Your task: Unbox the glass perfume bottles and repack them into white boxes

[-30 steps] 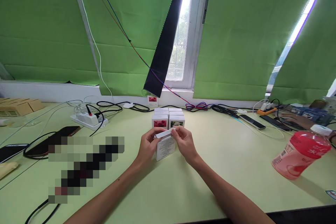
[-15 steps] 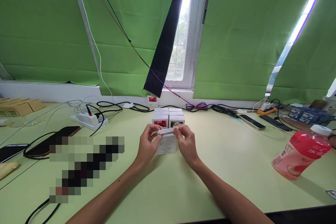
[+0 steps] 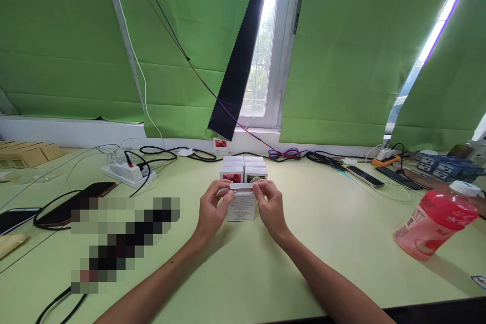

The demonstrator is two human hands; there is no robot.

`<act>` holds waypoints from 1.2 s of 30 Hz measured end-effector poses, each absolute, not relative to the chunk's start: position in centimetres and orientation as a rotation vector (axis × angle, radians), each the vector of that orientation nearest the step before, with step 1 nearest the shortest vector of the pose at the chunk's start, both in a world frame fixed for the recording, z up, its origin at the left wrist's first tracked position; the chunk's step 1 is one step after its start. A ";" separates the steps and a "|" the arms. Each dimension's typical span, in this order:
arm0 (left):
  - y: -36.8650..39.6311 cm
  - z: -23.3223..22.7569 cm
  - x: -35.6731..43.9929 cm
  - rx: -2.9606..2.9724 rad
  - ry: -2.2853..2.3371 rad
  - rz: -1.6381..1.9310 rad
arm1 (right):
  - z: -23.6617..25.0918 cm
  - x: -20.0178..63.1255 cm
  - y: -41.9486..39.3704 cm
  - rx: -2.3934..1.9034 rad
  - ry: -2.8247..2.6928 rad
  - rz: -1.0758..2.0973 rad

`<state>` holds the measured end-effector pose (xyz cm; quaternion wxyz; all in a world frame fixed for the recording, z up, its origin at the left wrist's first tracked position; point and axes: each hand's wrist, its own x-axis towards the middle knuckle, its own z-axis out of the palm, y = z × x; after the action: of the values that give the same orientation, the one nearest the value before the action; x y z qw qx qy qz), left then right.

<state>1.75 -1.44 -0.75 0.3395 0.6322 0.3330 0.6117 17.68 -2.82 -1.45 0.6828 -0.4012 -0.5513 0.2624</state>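
White box (image 3: 241, 208) sits between left hand (image 3: 212, 210) and right hand (image 3: 271, 208), before the grouped boxes (image 3: 232, 169); both hands pinch its top flap (image 3: 242, 187). Likely light, crushable card: grip gently, high, both sides.

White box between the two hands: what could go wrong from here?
The top flap could crease if pressed unevenly, since the left hand and right hand are both at the upper end of the white box. Either hand might also nudge the grouped boxes, which stand just beyond.
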 end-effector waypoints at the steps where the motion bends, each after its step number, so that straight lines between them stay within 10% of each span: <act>1: -1.5 -0.6 1.8 1.657 0.859 1.607 | -1.4 17.7 -2.8 -0.901 -1.233 0.588; 36: -1.4 -0.8 2.3 1.707 0.983 1.612 | -0.9 17.6 -3.3 -0.910 -1.336 0.550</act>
<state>2.31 -1.43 -0.84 0.2937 0.6409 0.3692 0.6055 17.62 -3.28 -0.90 0.6571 -0.4017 -0.5898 0.2428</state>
